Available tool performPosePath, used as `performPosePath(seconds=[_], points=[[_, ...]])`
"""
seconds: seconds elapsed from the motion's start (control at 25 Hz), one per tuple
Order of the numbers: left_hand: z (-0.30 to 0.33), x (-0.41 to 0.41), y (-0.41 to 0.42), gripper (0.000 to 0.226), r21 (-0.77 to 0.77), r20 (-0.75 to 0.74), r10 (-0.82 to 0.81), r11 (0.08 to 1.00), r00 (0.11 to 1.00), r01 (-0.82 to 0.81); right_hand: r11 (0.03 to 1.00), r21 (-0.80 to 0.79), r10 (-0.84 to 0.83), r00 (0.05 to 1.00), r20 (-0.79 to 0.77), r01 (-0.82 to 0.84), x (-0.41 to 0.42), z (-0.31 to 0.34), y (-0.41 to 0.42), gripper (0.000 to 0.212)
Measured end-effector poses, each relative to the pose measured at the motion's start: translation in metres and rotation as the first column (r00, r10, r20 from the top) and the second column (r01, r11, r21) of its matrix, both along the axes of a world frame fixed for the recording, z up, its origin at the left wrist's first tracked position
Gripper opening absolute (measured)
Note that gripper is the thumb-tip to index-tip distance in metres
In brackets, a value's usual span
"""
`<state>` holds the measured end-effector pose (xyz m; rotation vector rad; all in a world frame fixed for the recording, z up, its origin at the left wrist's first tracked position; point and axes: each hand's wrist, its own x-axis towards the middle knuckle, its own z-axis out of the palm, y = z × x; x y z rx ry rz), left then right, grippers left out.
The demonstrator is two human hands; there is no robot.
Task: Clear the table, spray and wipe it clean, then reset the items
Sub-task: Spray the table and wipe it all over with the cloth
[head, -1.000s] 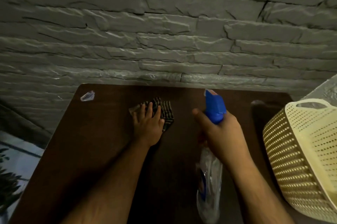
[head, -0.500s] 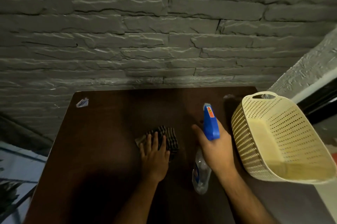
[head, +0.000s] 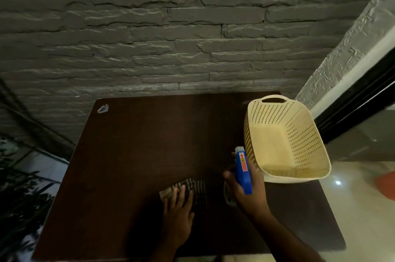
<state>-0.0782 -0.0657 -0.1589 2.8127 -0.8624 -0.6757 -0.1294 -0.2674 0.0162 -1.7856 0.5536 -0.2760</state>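
Head view, looking down on a dark brown table [head: 139, 155] set against a grey stone-faced wall [head: 171, 26]. Left hand [head: 177, 217] lies flat, fingers [head: 181, 194] straight and slightly spread, pressing a striped cloth [head: 194, 191] onto the near middle of the tabletop. The cloth is dark with pale stripes, bunched and folded; it looks soft and light, likely to slide easily under a flat palm and best gathered at its folds. Right hand [head: 250, 189] curls its fingers round the neck of a spray bottle [head: 242, 170], held just beside the cloth and near the basket. The bottle has a blue trigger head with a red label and a clear body, mostly hidden behind the hand; it is probably rigid, light plastic, perhaps slick when wet, best taken at the neck below the trigger. A cream perforated basket [head: 310, 133] rests tilted at the table's right edge. A small pale scrap [head: 103, 109] sits at the far left corner.
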Motion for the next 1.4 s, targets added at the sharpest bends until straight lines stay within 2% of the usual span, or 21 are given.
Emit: performPosePath(seconds=[0.08,0.24,0.36,0.44,0.56,0.64,0.76,0.84,0.92,1.0,1.12,1.28,1.4], points=[[0.008,-0.008,-0.003,0.086,0.052,-0.011,-0.007,0.999,1.0,0.007,1.0,-0.002,0.013,1.0,-0.009,-0.013,-0.005,-0.003,-0.004,0.045],[0.034,0.005,-0.008,0.073,0.087,-0.165,0.051,0.995,0.985,-0.037,0.999,-0.025,0.019,0.998,-0.065,-0.02,-0.006,-0.01,-0.009,0.064],[0.056,0.009,-0.016,0.073,-0.116,-0.284,0.164,0.972,0.945,-0.204,0.998,-0.051,0.04,0.995,-0.094,-0.045,-0.009,-0.007,-0.013,0.07],[0.074,0.011,-0.025,0.067,-0.246,-0.289,0.199,0.93,0.936,-0.274,0.992,-0.104,0.053,0.992,-0.114,-0.065,-0.011,-0.003,-0.017,0.071],[0.103,0.019,-0.043,0.059,-0.353,-0.268,0.217,0.884,0.939,-0.306,0.984,-0.112,0.119,0.982,-0.149,-0.136,-0.016,0.003,-0.027,0.078],[0.123,0.029,-0.058,0.055,-0.4,-0.336,0.22,0.847,0.916,-0.35,0.963,-0.15,0.191,0.959,-0.21,-0.224,-0.022,0.007,-0.041,0.087],[0.154,0.049,-0.088,0.05,-0.448,-0.463,0.207,0.785,0.862,-0.428,0.896,-0.274,0.258,0.911,-0.322,-0.351,-0.036,0.015,-0.077,0.074],[0.17,0.063,-0.113,0.048,-0.498,-0.497,0.184,0.74,0.848,-0.452,0.903,-0.333,0.162,0.933,-0.321,-0.271,-0.04,0.021,-0.108,0.062],[0.185,0.075,-0.141,0.047,-0.527,-0.553,0.138,0.706,0.821,-0.474,0.904,-0.417,-0.029,0.96,-0.279,-0.094,-0.034,0.029,-0.139,0.053],[0.194,0.085,-0.172,0.05,-0.516,-0.58,0.105,0.72,0.808,-0.464,0.87,-0.492,-0.178,0.95,-0.256,0.03,-0.021,0.035,-0.167,0.051],[0.197,0.099,-0.212,0.063,-0.419,-0.522,0.069,0.848,0.85,-0.326,0.839,-0.54,-0.274,0.912,-0.306,0.071,-0.013,0.032,-0.204,0.054],[0.191,0.114,-0.236,0.083,-0.333,-0.532,-0.055,0.931,0.845,-0.149,0.836,-0.549,-0.293,0.845,-0.448,0.0,-0.02,0.011,-0.235,0.065],[0.176,0.121,-0.243,0.096,-0.299,-0.5,-0.105,0.952,0.859,-0.058,0.882,-0.471,-0.278,0.836,-0.472,0.027,-0.019,0.003,-0.24,0.071]])
